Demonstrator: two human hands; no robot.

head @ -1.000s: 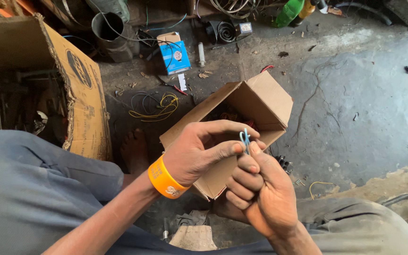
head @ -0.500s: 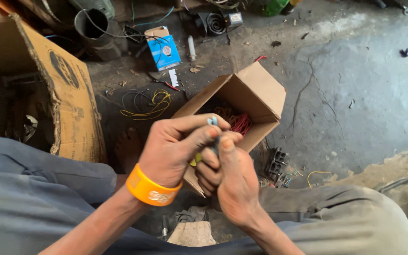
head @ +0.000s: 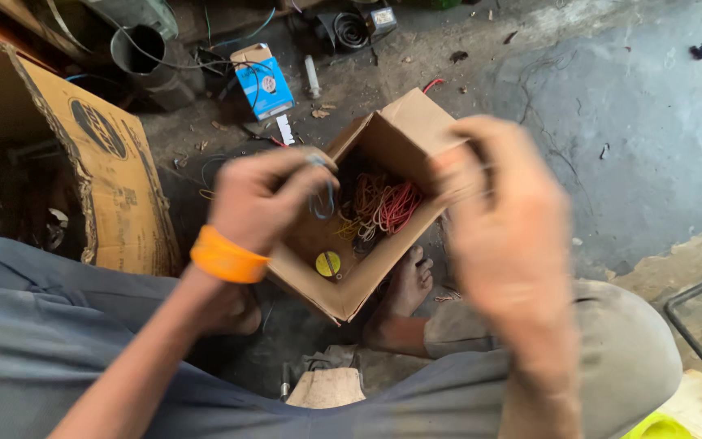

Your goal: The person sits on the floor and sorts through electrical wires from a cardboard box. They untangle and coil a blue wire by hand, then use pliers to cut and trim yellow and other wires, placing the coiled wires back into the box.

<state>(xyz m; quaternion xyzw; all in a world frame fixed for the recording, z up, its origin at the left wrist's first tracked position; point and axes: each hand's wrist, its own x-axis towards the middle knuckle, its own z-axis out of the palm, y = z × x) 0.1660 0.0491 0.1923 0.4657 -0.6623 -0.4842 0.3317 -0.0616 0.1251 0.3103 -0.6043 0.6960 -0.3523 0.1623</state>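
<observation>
At frame centre the left hand (head: pixel 266 199) pinches a small bluish wire loop (head: pixel 321 199) hanging upright over the open cardboard box (head: pixel 404 134) of red and orange wires (head: pixel 383 203), while the blurred right hand (head: pixel 501 223), grip unreadable, hovers just right of it.

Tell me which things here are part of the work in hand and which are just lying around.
In hand:
left hand, pinching a small blue wire loop
right hand, blurred, empty as far as shows
small open cardboard box holding red and orange wires

Lying about:
blue carton
large cardboard box
dark metal can
</observation>
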